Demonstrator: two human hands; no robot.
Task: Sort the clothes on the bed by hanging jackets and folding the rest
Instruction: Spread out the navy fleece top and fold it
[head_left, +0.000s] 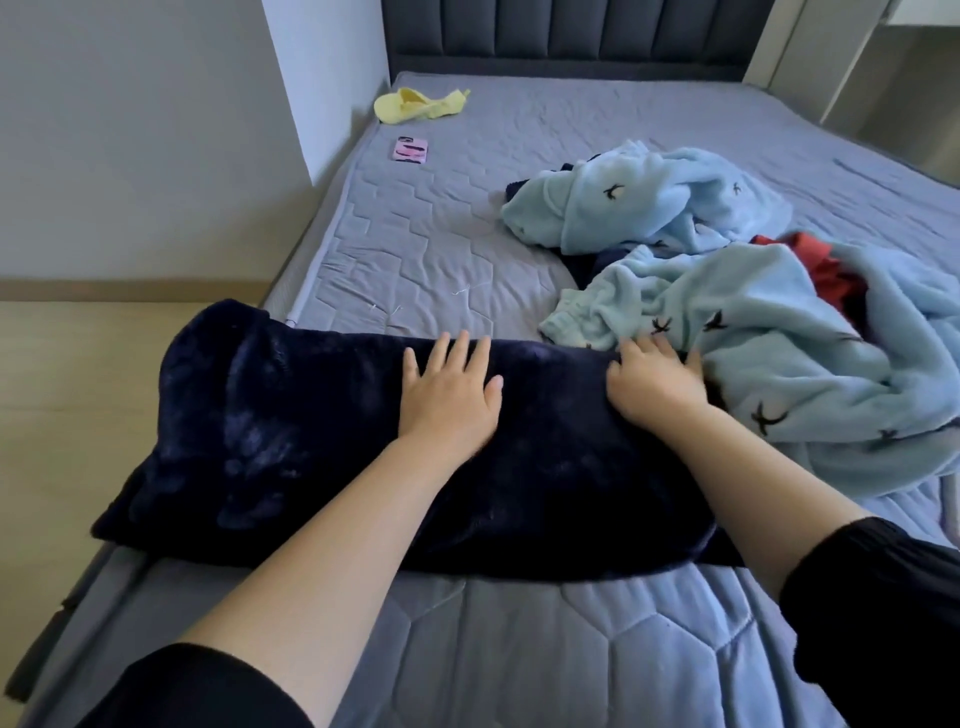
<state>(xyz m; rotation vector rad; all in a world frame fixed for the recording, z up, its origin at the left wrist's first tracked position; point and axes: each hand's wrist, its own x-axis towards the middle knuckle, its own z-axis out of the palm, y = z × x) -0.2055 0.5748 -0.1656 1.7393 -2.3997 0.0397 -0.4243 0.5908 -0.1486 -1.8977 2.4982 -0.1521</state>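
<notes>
The left hand (449, 395) lay flat with straight, spread fingers on a navy fleece garment (291, 441), and the right hand (657, 382) gripped that garment's far edge with curled fingers; the two hands were apart, both arms in black sleeves pushed up to the elbows. The bed (415, 249), a grey quilted mattress with a dark padded headboard (571, 31), carried everything. The navy fleece garment stretched across the near end of the bed as a long, folded band, its left end hanging over the mattress edge. To the right, just beside the right hand, sprawled a crumpled pale blue fleece (810, 364) with small black marks, and a second pale blue piece (649, 202) lay bunched behind it (touching it, as far as could be seen). A red garment (826, 275) poked out between the blue folds. Well apart, near the headboard's left corner, sat a small yellow garment (415, 106), with a pink-cased phone (410, 149) near it.
</notes>
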